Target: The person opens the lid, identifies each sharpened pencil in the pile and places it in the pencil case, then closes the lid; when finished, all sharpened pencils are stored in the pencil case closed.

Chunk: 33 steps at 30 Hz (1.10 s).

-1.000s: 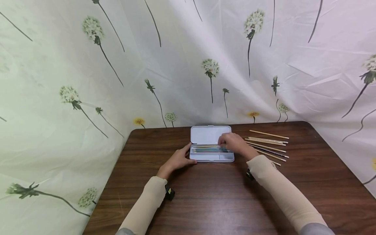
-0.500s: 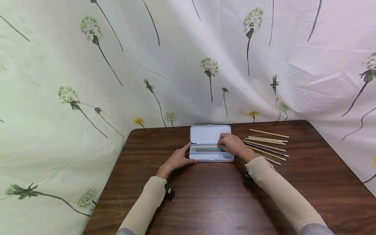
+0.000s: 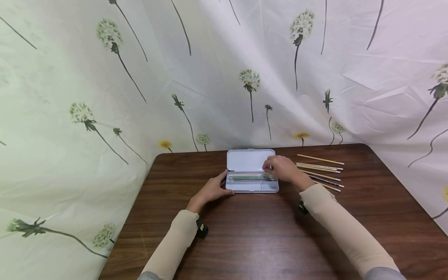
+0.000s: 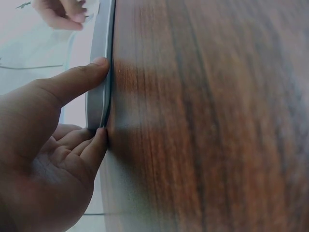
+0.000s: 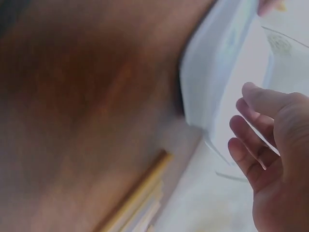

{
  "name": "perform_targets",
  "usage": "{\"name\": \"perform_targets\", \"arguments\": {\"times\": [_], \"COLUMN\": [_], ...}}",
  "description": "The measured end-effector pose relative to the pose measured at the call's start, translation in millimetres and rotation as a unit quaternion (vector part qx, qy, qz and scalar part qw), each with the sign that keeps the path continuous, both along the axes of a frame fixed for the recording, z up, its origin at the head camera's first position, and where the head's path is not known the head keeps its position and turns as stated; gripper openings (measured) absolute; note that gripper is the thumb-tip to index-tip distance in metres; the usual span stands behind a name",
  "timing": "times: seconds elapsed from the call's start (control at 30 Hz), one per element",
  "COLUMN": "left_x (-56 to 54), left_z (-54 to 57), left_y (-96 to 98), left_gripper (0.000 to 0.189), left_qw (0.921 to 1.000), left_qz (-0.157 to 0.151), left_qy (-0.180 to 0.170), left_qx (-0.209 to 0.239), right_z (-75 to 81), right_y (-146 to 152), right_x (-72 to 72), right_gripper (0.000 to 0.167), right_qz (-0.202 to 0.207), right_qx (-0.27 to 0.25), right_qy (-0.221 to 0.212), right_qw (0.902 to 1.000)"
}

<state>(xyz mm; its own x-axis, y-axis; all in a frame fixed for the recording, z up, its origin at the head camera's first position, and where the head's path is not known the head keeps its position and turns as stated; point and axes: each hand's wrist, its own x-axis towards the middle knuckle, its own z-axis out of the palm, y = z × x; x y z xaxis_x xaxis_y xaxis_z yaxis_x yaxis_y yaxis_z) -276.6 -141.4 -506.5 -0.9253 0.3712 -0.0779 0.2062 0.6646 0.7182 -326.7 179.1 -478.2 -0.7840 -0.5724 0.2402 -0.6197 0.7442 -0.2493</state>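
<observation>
Right grip (image 3: 281, 168) has drawn back from the pencils (image 3: 249, 178), fingers loosely parted; left grip (image 3: 211, 189) clasps the case (image 3: 244, 187).

On the table (image 3: 252, 241), case (image 3: 245, 187) with pencils (image 3: 250, 178) inside; at its left end, left hand (image 3: 211, 189); rightward, loose pencils (image 3: 320, 175).

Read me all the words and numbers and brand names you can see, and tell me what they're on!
None can be read.
Loose pencils: any print is too small.
Pencils in the case: too small as well.
Right sleeve: any marking near the cuff is too unclear to read.
White pencil case: no writing seen.
</observation>
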Motion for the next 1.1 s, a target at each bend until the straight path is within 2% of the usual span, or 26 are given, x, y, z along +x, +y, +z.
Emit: {"name": "perform_targets", "arguments": {"times": [0.3, 0.57, 0.77, 0.87, 1.1], "left_x": [-0.3, 0.3, 0.3, -0.1, -0.6], "left_z": [0.7, 0.8, 1.4, 0.5, -1.0], "left_y": [-0.9, -0.2, 0.2, 0.1, -0.9], "left_gripper": [0.099, 0.1, 0.099, 0.099, 0.099], "left_qw": [1.0, 0.9999, 1.0, 1.0, 1.0], "left_qz": [0.004, 0.006, 0.005, 0.003, 0.003], "left_qy": [0.002, 0.003, 0.001, 0.002, -0.002], "left_qx": [-0.003, -0.008, -0.005, -0.004, -0.002], "right_z": [36.4, 50.3, 50.5, 46.9, 26.4], "right_y": [42, 96, 133, 149, 178], "right_x": [-2.1, -0.6, 1.9, 3.7, 4.1], "right_gripper": [0.006, 0.008, 0.008, 0.009, 0.014], "right_qz": [-0.013, -0.034, -0.068, -0.089, -0.136], "right_qx": [-0.034, -0.038, -0.041, -0.035, -0.008], "right_qy": [0.009, 0.02, 0.017, -0.006, -0.061], "right_qw": [0.9993, 0.9985, 0.9967, 0.9954, 0.9888]}}
